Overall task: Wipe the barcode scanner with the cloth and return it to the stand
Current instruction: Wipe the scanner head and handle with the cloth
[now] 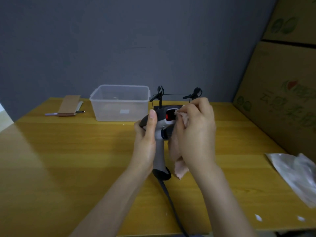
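A grey and black barcode scanner (159,134) is held upright above the wooden table (68,159), its window glowing red. My left hand (145,139) grips its handle and head, thumb on top. In my right hand (196,130) is a pale pink cloth (179,166), pressed against the scanner's front by the red window; the loose end of the cloth hangs down below my palm. The scanner's dark cable (172,207) runs toward the table's near edge. Just behind my hands stands the black wire stand (172,96) with two clips, partly hidden.
A clear plastic tub (119,103) sits left of the stand. Farther left lie a brown flat card (68,106) and a pen (51,114). A crumpled clear plastic bag (295,175) lies at the right edge. Stacked cardboard boxes (282,82) wall off the right side.
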